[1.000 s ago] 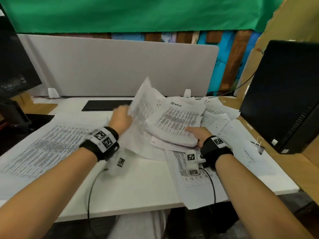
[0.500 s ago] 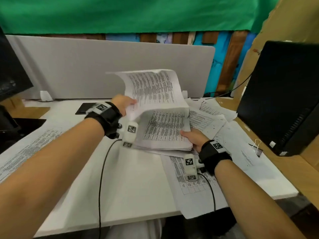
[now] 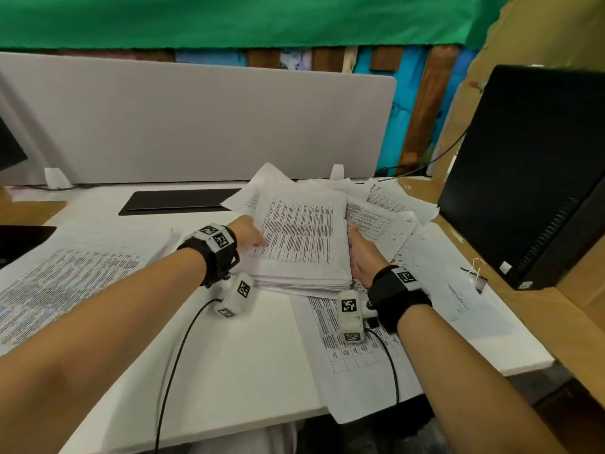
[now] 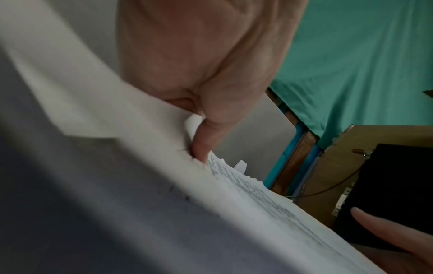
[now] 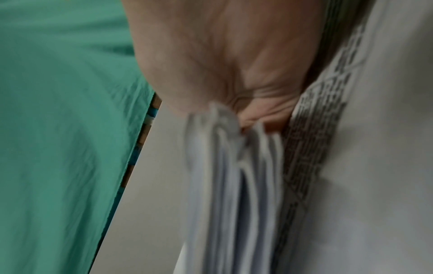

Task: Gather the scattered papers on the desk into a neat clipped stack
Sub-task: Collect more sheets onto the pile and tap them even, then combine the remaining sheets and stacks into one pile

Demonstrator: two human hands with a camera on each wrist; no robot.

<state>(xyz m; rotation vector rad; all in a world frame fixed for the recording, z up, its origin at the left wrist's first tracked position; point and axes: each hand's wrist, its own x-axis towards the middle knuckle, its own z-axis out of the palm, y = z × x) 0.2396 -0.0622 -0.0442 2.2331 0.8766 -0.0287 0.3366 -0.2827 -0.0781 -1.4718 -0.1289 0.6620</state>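
Note:
A thick stack of printed papers [image 3: 301, 244] lies in the middle of the white desk [image 3: 245, 362]. My left hand [image 3: 250, 235] grips the stack's left edge, thumb [image 4: 206, 133] on the top sheet [image 4: 257, 194]. My right hand [image 3: 358, 257] stands flat against the stack's right side, fingers straight, the sheet edges [image 5: 234, 185] pressed into its palm [image 5: 234, 55]. Loose printed sheets lie around: a large one at the left [image 3: 65, 283], one under my right wrist [image 3: 353, 362], others behind and right of the stack [image 3: 389, 208]. A binder clip [image 3: 476, 273] lies on a sheet at the right.
A black computer tower [image 3: 530, 178] stands close on the right, on a wooden ledge. A black mat [image 3: 180, 199] lies at the back before the grey divider [image 3: 196, 119]. A dark monitor [image 3: 9, 149] stands at the far left. Wrist-camera cables trail over the desk's front.
My left hand has brought the lifted sheets down flat onto the stack. My right hand has turned from resting at the stack's front corner to standing flat against its right side.

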